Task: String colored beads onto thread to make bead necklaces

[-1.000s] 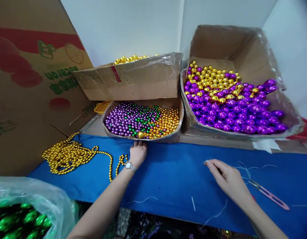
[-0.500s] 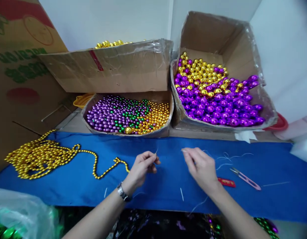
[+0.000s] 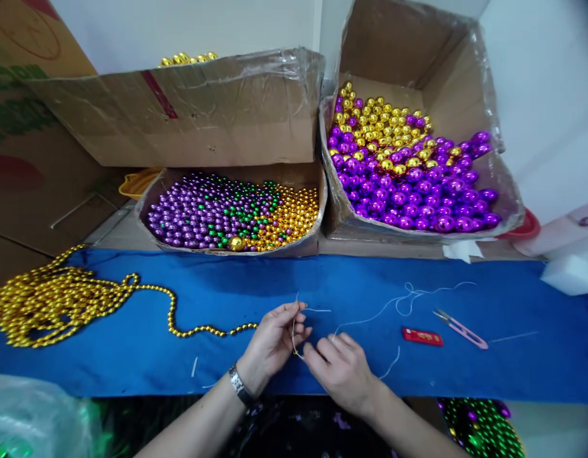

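My left hand (image 3: 277,337), with a watch (image 3: 239,381) on its wrist, pinches a thin white thread (image 3: 317,310) between thumb and forefinger. The thread loops down in front of its fingers to a tiny yellow bit (image 3: 296,352). Just to the right, my right hand (image 3: 344,369) is closed with its fingertips on the lower part of this loop. More thread (image 3: 377,313) runs from behind the right hand across the blue cloth. A gold bead chain (image 3: 198,330) reaches up to the left hand; whether it is held there is hidden.
Pink-handled thread snips (image 3: 465,332) and a red packet (image 3: 422,337) lie to the right. A heap of gold bead strings (image 3: 55,305) is at the left. Behind stand a carton (image 3: 145,219) of small purple, green and gold beads and a carton (image 3: 510,191) of larger purple and gold ones.
My right hand has come left and down to my left hand, onto the thread. The red packet, partly covered before, now shows whole. The view has shifted slightly.
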The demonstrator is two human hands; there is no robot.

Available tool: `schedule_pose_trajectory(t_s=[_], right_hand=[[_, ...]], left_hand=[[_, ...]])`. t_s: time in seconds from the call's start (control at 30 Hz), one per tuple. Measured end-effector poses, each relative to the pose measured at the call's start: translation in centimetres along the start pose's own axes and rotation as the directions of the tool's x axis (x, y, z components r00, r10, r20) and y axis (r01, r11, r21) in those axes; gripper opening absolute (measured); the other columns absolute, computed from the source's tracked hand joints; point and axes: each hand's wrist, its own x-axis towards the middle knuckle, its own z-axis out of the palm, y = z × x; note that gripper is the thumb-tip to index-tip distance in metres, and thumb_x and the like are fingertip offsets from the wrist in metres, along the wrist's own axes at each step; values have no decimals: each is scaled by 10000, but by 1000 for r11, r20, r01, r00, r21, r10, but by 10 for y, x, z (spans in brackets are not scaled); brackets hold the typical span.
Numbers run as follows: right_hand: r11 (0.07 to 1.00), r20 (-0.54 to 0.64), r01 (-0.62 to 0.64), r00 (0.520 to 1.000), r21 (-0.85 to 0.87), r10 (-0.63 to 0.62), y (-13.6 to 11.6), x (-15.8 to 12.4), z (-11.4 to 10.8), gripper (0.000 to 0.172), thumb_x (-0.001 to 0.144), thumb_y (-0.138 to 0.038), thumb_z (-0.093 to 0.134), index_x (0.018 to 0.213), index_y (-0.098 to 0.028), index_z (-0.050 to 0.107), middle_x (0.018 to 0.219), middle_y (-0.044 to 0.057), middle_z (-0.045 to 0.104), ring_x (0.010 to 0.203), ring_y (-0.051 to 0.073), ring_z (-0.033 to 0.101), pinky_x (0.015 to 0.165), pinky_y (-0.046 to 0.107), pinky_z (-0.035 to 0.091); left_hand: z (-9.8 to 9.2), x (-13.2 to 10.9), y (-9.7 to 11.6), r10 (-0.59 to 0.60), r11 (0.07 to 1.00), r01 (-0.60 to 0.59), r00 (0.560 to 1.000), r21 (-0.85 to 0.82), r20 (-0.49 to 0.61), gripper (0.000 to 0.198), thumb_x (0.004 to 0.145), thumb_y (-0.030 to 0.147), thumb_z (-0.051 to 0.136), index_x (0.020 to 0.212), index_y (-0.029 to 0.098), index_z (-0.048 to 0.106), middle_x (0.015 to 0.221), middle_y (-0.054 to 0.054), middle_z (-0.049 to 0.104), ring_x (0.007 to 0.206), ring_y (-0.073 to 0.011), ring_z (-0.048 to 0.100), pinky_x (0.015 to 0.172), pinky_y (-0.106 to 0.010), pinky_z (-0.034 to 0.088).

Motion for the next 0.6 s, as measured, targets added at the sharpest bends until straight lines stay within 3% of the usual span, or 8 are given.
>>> schedule_pose_trajectory(t_s=[0.13, 0.23, 0.37, 0.43, 0.5, 0.6], right_hand=[[1000, 28, 8, 1000, 25, -9, -5, -4, 7, 87, 882, -236, 559, 932, -211, 626, 623, -16, 550, 602, 131, 516, 599, 299, 293], [999, 56, -11, 998, 52, 8, -9, -4, 7, 90, 875, -245, 570, 939, -221, 629, 625, -18, 569, 607, 136, 548, 604, 297, 327], [990, 130, -68, 990, 126, 52, 0, 5, -13, 213, 874, -389, 563, 1022, -247, 619, 773, -9, 638, 652, 139, 604, 607, 280, 415], [966, 144, -145, 983, 214, 115, 11, 13, -28, 296, 903, -401, 510, 1146, -243, 575, 991, 21, 656, 793, 142, 638, 684, 261, 470], [928, 121, -224, 973, 296, 196, 23, 24, -37, 338, 946, -315, 437, 1265, -222, 502, 1197, 53, 598, 993, 147, 613, 810, 244, 481], [890, 124, -280, 960, 360, 252, 35, 39, -36, 424, 960, -217, 362, 1383, -200, 380, 1386, 70, 450, 1177, 169, 517, 930, 273, 459]], left_hand=[[0, -1, 5, 40, 998, -39, 999, 42, -9, 192, 772, 196, 673, 926, 83, 650, 617, 15, 540, 421, -13, 396, 421, -137, 365], [-2, -2, 7, 67, 988, -64, 998, 141, -13, 256, 755, 260, 692, 939, 86, 662, 628, 13, 526, 435, -11, 356, 401, -129, 298], [-4, -4, 8, 148, 933, -132, 989, 335, -25, 301, 729, 349, 697, 906, 106, 682, 608, 24, 513, 414, -11, 276, 378, -146, 199], [-3, -7, 10, 237, 850, -205, 971, 485, -5, 291, 728, 367, 686, 870, 114, 700, 608, 10, 545, 437, -37, 335, 397, -163, 243], [-2, -11, 12, 333, 711, -301, 940, 636, 74, 289, 748, 367, 656, 893, 124, 714, 668, -24, 611, 548, -96, 468, 496, -195, 366], [1, -15, 15, 381, 562, -393, 904, 728, 193, 408, 792, 361, 596, 1128, 134, 639, 760, -45, 651, 672, -153, 535, 626, -247, 433]])
